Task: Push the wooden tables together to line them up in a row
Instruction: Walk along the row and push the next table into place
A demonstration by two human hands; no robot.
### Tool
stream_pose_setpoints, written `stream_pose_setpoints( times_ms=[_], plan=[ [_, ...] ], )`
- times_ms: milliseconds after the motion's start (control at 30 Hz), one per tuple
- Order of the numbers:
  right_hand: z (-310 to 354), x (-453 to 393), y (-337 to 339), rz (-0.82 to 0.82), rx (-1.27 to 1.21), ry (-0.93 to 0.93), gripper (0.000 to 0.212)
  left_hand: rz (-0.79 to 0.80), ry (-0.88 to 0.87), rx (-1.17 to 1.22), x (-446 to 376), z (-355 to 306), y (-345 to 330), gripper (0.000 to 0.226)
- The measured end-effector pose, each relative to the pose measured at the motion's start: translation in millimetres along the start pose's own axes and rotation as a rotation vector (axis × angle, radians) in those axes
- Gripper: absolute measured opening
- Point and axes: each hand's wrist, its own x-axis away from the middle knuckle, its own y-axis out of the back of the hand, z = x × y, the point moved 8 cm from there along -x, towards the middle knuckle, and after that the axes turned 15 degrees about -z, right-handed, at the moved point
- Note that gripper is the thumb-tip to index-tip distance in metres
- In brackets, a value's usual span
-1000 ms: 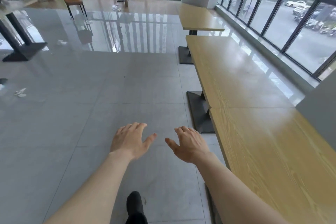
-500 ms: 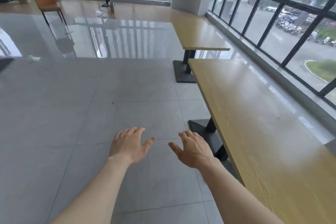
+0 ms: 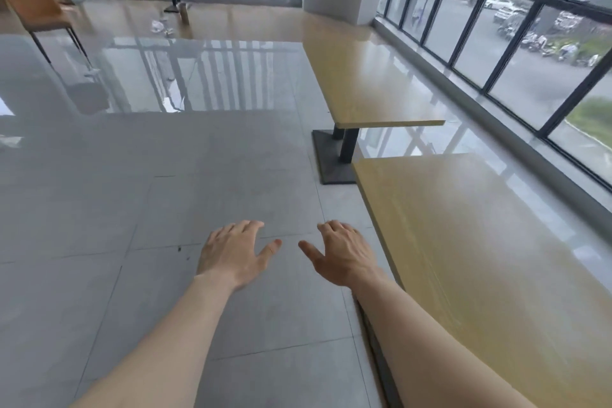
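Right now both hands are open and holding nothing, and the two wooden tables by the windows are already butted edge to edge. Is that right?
Not quite. The head view shows a gap between the near table and the far table: the floor and the far table's black base show between them. The rest holds: the left hand and right hand are open and empty.

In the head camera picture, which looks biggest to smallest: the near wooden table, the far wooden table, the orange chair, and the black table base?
1. Near wooden table, though nearness inflates it; both tables may match.
2. Far wooden table.
3. Orange chair.
4. Black table base, partly hidden, so unsure against the chair.
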Motion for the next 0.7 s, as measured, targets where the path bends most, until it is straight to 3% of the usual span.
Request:
stream_pose_setpoints(
  times_ms=[433, 700],
  plan=[
    [-10, -413, -35, -0.005, 0.053, -0.015, 0.073, 0.026, -0.007, 0.018, -407, 70, -63, 0.073],
    [-2, -675, -28, -0.018, 0.033, -0.033, 0.074, 0.021, -0.023, 0.007, -676, 111, -60, 0.073]
  ],
)
